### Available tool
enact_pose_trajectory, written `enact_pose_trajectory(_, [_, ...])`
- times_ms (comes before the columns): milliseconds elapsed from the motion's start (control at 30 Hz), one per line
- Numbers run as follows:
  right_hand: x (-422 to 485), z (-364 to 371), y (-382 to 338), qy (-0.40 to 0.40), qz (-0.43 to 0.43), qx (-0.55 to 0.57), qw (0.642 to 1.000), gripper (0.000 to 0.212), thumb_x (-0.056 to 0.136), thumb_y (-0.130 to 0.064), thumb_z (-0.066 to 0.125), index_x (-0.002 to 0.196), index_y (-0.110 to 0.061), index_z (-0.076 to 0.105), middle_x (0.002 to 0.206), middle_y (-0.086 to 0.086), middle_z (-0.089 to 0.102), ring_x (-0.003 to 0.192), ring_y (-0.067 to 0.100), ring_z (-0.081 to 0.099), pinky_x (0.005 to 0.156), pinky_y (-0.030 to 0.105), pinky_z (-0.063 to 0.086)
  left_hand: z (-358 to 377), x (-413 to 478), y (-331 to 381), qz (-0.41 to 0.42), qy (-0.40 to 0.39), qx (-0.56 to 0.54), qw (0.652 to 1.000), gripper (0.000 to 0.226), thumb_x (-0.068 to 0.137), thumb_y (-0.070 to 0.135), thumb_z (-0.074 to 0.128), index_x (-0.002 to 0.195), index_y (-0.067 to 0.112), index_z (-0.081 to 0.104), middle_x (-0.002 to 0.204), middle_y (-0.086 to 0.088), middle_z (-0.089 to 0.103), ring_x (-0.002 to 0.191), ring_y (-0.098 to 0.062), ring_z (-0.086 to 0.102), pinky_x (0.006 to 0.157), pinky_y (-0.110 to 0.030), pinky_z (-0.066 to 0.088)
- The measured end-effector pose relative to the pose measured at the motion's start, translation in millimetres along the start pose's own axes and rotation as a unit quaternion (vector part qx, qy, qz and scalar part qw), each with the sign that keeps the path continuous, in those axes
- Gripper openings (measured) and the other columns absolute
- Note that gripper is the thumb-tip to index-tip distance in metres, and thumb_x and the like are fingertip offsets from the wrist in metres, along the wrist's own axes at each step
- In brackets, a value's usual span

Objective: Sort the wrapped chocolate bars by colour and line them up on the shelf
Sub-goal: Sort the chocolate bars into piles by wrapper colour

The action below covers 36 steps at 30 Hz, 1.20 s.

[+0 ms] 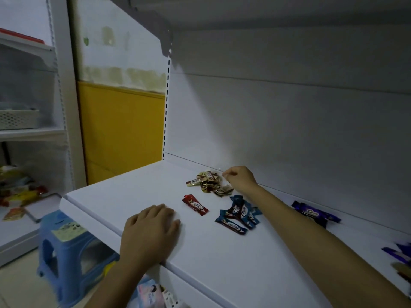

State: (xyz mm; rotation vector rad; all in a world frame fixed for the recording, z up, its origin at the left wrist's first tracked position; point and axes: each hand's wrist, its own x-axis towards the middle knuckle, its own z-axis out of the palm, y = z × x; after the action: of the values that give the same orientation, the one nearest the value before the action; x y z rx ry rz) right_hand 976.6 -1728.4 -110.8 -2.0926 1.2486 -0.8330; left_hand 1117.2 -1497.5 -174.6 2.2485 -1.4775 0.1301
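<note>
White shelving fills the view, and the wide shelf board (222, 263) carries the wrapped bars in loose heaps by colour. The left hand (151, 232) lies palm down near the board's front edge, fingers straight and together, holding nothing. Just beyond its fingertips lie the red bars (195, 204), two or so overlapping.

The right hand (241, 178) reaches to the back of the board, fingers curled in and thumb and forefinger drawn together. Whether anything is pinched there I cannot tell. The gold bars (209, 182) sit in a jumbled heap just beside it, on the side toward the left hand. The blue bars (239, 215) lie crossed over one another near the right forearm, between the two arms. The purple bars (315, 213) lie on the outer side of that forearm. A blue stool (64, 243) stands on the floor below the left hand.
</note>
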Motion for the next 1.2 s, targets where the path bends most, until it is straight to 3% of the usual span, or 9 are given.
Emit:
enact_pose_trajectory(167, [-32, -9, 31, -0.029, -0.023, -0.127, 0.991, 0.04, 0.094, -0.045, 0.048, 0.083, -0.009, 0.063, 0.071, 0.003, 0.057, 0.063, 0.017, 0.05, 0.06, 0.029, 0.037, 0, 2, 2, -0.008, 0.01, 0.001, 1.0, 0.041, 0.097, 0.052, 0.031, 0.133, 0.037, 0.045, 0.145, 0.016, 0.041, 0.134, -0.008, 0.035, 0.108, -0.033, 0.025])
enact_pose_trajectory(300, [-57, -3, 43, -0.036, -0.053, -0.146, 0.987, 0.036, 0.093, -0.052, 0.045, 0.094, -0.021, 0.064, 0.092, -0.003, 0.063, 0.084, 0.016, 0.058, 0.071, 0.03, 0.044, -1, 0, 4, -0.011, -0.001, 0.008, 1.0, 0.04, 0.098, 0.049, 0.031, 0.131, 0.034, 0.048, 0.142, 0.014, 0.045, 0.132, -0.01, 0.039, 0.106, -0.034, 0.027])
enact_pose_trajectory(467, [-76, -6, 35, -0.037, -0.063, -0.146, 0.987, 0.04, 0.095, -0.05, 0.041, 0.094, -0.016, 0.061, 0.094, 0.003, 0.063, 0.088, 0.021, 0.057, 0.077, 0.035, 0.047, -11, 5, 27, 0.002, 0.001, 0.075, 0.997, 0.032, 0.098, 0.037, 0.032, 0.114, 0.022, 0.056, 0.119, 0.003, 0.061, 0.106, -0.015, 0.052, 0.094, -0.031, 0.036])
enact_pose_trajectory(600, [-91, -14, 32, -0.017, -0.085, -0.122, 0.989, 0.037, 0.097, -0.046, 0.041, 0.109, -0.017, 0.061, 0.112, 0.004, 0.06, 0.104, 0.021, 0.054, 0.088, 0.038, 0.047, 0, 2, 59, 0.109, 0.048, 0.024, 0.993, 0.042, 0.099, 0.037, 0.037, 0.138, 0.024, 0.044, 0.148, 0.002, 0.041, 0.134, -0.016, 0.037, 0.11, -0.032, 0.027])
enact_pose_trajectory(800, [-123, -74, 47, 0.052, -0.148, -0.166, 0.974, 0.038, 0.097, -0.043, 0.044, 0.127, -0.021, 0.055, 0.133, -0.001, 0.052, 0.121, 0.018, 0.044, 0.1, 0.035, 0.038, 12, 14, 135, 0.257, 0.038, 0.004, 0.966, 0.054, 0.099, 0.045, 0.037, 0.148, 0.025, 0.027, 0.157, 0.002, 0.024, 0.143, -0.017, 0.021, 0.114, -0.033, 0.021])
enact_pose_trajectory(1000, [-186, -183, 109, 0.131, -0.103, -0.199, 0.966, 0.025, 0.096, -0.03, 0.051, 0.116, -0.019, 0.062, 0.12, 0.001, 0.058, 0.112, 0.019, 0.049, 0.096, 0.034, 0.04, 50, -4, 265, 0.357, -0.013, -0.093, 0.929, 0.062, 0.096, 0.051, 0.041, 0.148, 0.021, 0.026, 0.156, -0.001, 0.026, 0.141, -0.019, 0.025, 0.113, -0.032, 0.022])
enact_pose_trajectory(1200, [-249, -282, 201, 0.199, 0.046, -0.281, 0.938, 0.024, 0.095, -0.035, 0.05, 0.109, -0.022, 0.065, 0.113, 0.0, 0.062, 0.107, 0.018, 0.051, 0.092, 0.036, 0.042, 95, -46, 380, 0.378, -0.195, -0.116, 0.898, 0.091, 0.083, 0.076, 0.039, 0.153, 0.027, 0.009, 0.162, -0.005, 0.006, 0.148, -0.024, 0.008, 0.119, -0.043, 0.014])
